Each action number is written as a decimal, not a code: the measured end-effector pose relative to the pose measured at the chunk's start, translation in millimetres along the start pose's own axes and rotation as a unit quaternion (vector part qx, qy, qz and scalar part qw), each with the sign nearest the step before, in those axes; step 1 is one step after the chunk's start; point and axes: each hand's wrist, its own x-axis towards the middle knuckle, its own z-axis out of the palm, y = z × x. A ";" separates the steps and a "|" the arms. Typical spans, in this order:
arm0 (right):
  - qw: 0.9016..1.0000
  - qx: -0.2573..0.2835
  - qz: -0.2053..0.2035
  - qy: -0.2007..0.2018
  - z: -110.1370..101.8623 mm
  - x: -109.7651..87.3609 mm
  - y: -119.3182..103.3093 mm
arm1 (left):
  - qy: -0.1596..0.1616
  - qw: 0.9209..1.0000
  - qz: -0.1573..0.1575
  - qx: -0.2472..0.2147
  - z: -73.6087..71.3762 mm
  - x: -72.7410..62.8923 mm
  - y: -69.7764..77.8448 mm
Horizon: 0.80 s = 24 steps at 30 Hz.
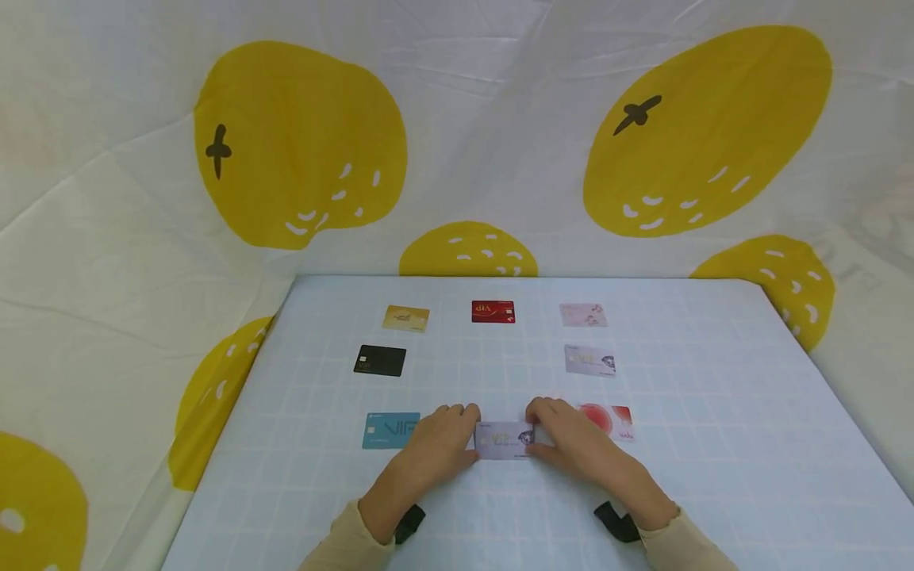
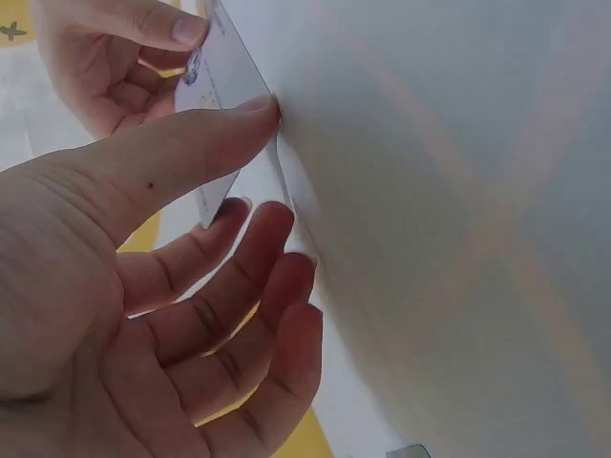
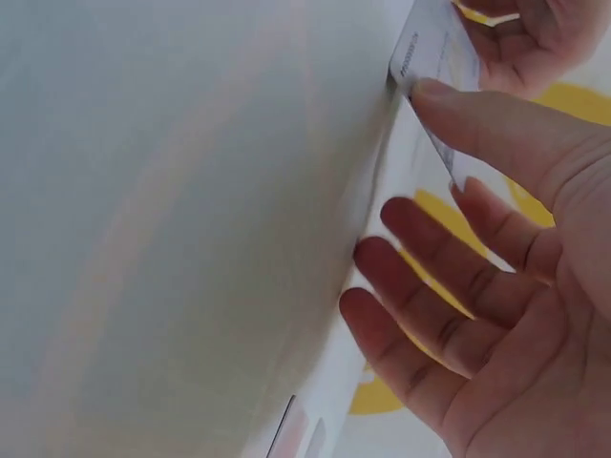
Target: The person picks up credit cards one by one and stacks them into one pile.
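A pale lavender VIP card (image 1: 503,441) is held between both hands in front of the person. The left hand (image 1: 441,444) pinches its left end with thumb and index finger, and the right hand (image 1: 577,444) does the same at its right end. In the left wrist view the card (image 2: 225,67) looks tilted, with its near edge at the tabletop. The other fingers of each hand curve loosely past it. A teal VIP card (image 1: 385,431) lies partly behind the left hand; a white card with red circles (image 1: 617,422) lies just beyond the right.
More cards lie flat on the pale checked tabletop (image 1: 714,444): black (image 1: 380,361), gold (image 1: 406,318), red (image 1: 493,312), pale pink (image 1: 583,315) and another lavender one (image 1: 589,360). A white cloth (image 1: 485,143) printed with yellow fruit hangs behind and beside the table.
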 end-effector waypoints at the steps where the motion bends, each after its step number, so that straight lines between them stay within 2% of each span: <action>1: 1.000 0.019 0.001 -0.001 -0.2 0.2 0.4 | -0.003 1.000 0.000 -0.015 -0.4 -0.4 -0.4; 7: 0.996 0.091 -0.006 -0.006 -0.3 -0.3 4.2 | -0.012 0.995 -0.007 -0.102 -2.2 -2.0 -4.4; 15: 0.988 0.153 -0.009 -0.007 0.5 -0.3 9.0 | -0.026 0.980 -0.008 -0.197 -7.7 -3.3 -10.6; 24: 0.981 0.193 -0.009 0.025 2.5 0.4 13.5 | 0.021 0.963 -0.009 -0.267 -2.5 -1.2 -18.7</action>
